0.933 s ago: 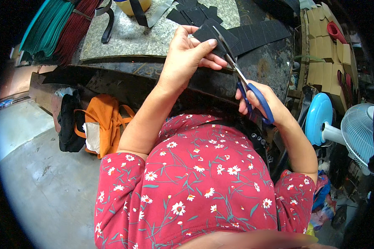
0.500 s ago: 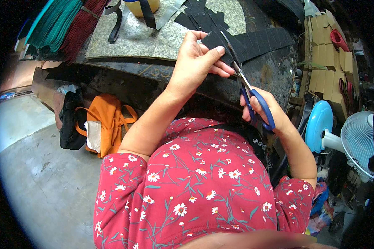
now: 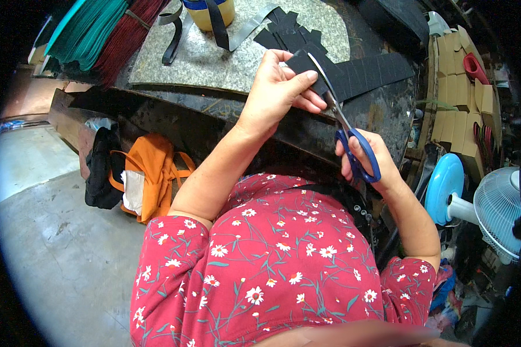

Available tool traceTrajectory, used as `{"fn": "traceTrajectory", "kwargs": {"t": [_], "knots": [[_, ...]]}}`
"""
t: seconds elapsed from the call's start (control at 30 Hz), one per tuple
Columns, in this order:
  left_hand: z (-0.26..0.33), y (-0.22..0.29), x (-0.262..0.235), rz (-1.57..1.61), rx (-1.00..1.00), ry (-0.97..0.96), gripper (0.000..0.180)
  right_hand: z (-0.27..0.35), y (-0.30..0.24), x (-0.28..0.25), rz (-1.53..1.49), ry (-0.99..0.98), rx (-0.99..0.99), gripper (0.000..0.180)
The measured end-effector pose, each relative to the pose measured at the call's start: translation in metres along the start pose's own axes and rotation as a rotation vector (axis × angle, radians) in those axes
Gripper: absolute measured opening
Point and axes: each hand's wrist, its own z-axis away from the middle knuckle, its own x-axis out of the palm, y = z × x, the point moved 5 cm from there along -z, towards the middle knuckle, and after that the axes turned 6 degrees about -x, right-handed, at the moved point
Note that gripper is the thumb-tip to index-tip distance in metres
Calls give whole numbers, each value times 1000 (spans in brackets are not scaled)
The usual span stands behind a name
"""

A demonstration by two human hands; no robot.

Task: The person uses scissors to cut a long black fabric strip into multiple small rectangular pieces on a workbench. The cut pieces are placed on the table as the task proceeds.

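My left hand [image 3: 276, 89] pinches a small black strip piece [image 3: 300, 62] between thumb and fingers, just over the front edge of the worktable. The material's kind I cannot tell. In my right hand [image 3: 381, 155] is a pair of scissors [image 3: 369, 164] with blue handles, fingers and thumb through the loops. Its metal blades point up and away from me and lie at the right side of the held piece. Behind the blades, a wide black band with crosswise lines [image 3: 376, 75] lies on the table. Farther back is a pile of cut black pieces [image 3: 292, 33].
A speckled grey board [image 3: 214, 70] lies on the dark table [image 3: 382, 110], bearing a yellow-and-blue tub [image 3: 223, 16] and a grey strap [image 3: 252, 29]. Teal and maroon bundles [image 3: 90, 34] sit far left. An orange bag [image 3: 153, 168] hangs left; a fan [image 3: 496, 202] stands right.
The whole scene sits slightly lower in the picture, the table's left side also a little further right. Both hands keep their holds on the black piece and the scissors.
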Motion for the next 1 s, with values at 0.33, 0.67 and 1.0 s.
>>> {"fn": "traceTrajectory", "kwargs": {"t": [0.33, 0.67, 1.0], "knots": [[-20, 16, -12, -185, 109, 79, 52, -43, -15, -6, 30, 50, 13, 49], [-21, 43, 2, -1634, 704, 508, 40, -20, -10, -32, -88, 225, -80, 44], [-40, 29, 5, -1635, 909, 328, 24, 30, 4, -39, -46, 219, 48, 54]]}}
